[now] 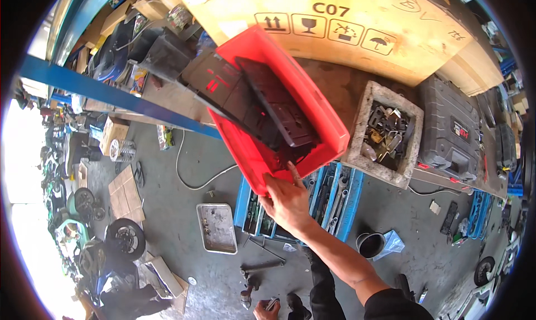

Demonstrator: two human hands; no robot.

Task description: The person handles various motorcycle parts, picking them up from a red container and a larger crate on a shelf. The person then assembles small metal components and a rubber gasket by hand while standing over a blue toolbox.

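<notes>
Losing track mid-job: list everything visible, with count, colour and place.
Bin: one, red, centre
Panels: at least two, black, in bin
Open box: one, whitish, right of bin
Metal parts: many, mixed, in open box
Case: one, black, right of open box
Large box: one, tan, top
Toolbox: one, blue, below bin
Wrenches: several, silver, in toolbox
Tray: one, grey, left of toolbox
Bucket: one, black, right of toolbox
Bag: one, pale blue, beside bucket
Wheels: three or more, dark, floor
Clutter: uncountable, mixed, edges
Right hand: one, bare, gripping bin's rim
Left hand: one, bare, bottom, holding silvery thing
</notes>
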